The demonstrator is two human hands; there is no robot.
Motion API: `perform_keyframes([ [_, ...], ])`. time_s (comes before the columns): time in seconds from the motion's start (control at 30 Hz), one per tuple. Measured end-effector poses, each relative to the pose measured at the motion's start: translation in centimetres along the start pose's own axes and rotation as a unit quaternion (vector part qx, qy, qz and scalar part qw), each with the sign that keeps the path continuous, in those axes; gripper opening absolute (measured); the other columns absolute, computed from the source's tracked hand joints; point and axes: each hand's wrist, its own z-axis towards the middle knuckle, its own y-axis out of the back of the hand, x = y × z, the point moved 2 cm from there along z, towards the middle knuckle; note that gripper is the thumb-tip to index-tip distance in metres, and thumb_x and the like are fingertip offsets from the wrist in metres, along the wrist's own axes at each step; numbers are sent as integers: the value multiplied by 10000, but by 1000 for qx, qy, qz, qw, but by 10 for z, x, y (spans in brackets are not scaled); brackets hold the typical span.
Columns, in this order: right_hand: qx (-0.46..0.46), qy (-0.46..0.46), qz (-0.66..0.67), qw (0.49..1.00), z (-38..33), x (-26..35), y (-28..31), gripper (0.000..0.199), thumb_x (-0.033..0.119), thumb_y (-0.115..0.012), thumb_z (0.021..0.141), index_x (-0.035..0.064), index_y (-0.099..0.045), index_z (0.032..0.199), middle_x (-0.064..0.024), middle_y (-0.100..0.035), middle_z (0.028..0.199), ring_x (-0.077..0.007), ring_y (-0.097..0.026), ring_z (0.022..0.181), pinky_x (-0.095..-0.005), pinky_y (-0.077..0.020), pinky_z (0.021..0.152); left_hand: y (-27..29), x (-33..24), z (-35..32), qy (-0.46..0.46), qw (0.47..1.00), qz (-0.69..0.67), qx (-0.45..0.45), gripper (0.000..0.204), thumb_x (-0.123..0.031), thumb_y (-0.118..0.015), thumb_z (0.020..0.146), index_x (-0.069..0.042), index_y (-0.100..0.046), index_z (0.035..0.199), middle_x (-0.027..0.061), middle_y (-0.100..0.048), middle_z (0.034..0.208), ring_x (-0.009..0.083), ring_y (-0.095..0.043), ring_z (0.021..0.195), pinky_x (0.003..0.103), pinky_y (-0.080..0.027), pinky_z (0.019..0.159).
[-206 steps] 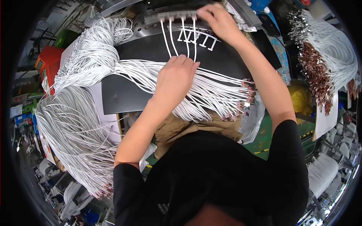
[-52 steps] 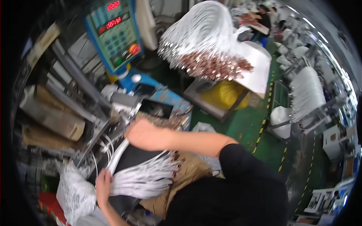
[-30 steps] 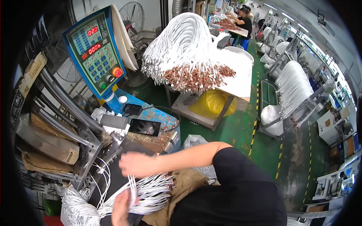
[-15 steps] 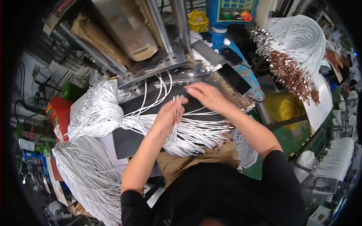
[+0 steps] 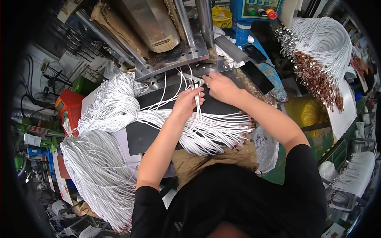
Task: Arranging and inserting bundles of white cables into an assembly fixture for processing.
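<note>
My left hand (image 5: 188,104) is closed around a few white cables (image 5: 196,119), just below their ends. The cable ends (image 5: 195,84) stick up above my thumb, and the lengths hang down over a bundle of white cables (image 5: 206,131). Beside those ends, my right hand (image 5: 223,89) has its fingers curled in a pinch. What lies between its fingertips is too small to make out. Behind both hands, several white cables run from the bundle up to the metal plate (image 5: 174,63) of a press. Copper-coloured tips (image 5: 240,139) show at the bundle's right end.
A dark board (image 5: 139,139) lies under the bundle. More white cables (image 5: 95,170) hang at the near left. On the right stand a black phone (image 5: 257,77), a yellow bag (image 5: 307,110) and a large cable coil (image 5: 323,39). A control box (image 5: 260,10) with buttons is at the back.
Both hands have moved slightly farther off, toward the press. My right hand's fingers have curled in beside the cable ends. The whole view has shifted a little.
</note>
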Motion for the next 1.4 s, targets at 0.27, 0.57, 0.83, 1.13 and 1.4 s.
perform_keyframes([
  [0.27, 159, -517, 561, 627, -23, -25, -2, 382, 205, -564, 871, -17, -658, 1167, -194, -714, 945, -281, -689, 765, -363, -524, 692, -21, -3, -6, 49, 984, 163, 48, 236, -240, -679, 944, -17, -715, 1012, 2, -649, 820, 119, -636, 715, 242, -516, 684],
  [0.57, 71, -349, 433, 828, -30, -5, -8, 355, 263, -616, 862, -12, -716, 1063, -128, -734, 860, -202, -695, 756, -332, -525, 722, -27, -5, -9, 55, 977, 201, 50, 249, -237, -669, 946, -17, -726, 1048, 9, -656, 816, 121, -639, 720, 249, -513, 707],
  [0.83, 128, -397, 524, 743, -26, -21, 3, 348, 184, -658, 847, -43, -688, 1108, -36, -672, 778, -96, -601, 705, -249, -467, 658, -21, -6, -16, 72, 978, 192, 48, 253, -215, -640, 957, 4, -698, 1068, 34, -672, 835, 129, -644, 707, 237, -510, 661],
  [1.13, 122, -373, 491, 778, -33, -21, -9, 342, 255, -678, 795, 10, -729, 1027, -81, -733, 813, -165, -675, 721, -289, -508, 714, -16, -1, -8, 26, 988, 154, -12, 228, -217, -661, 915, -12, -700, 1009, -22, -596, 740, 73, -547, 607, 213, -425, 562],
  [1.4, 149, -341, 508, 777, -35, -17, -9, 363, 254, -677, 792, 13, -724, 1060, -89, -743, 849, -169, -690, 771, -290, -511, 735, -22, -10, -8, 86, 974, 209, 16, 188, -197, -692, 893, -28, -729, 964, -32, -602, 742, 53, -517, 588, 206, -390, 548],
])
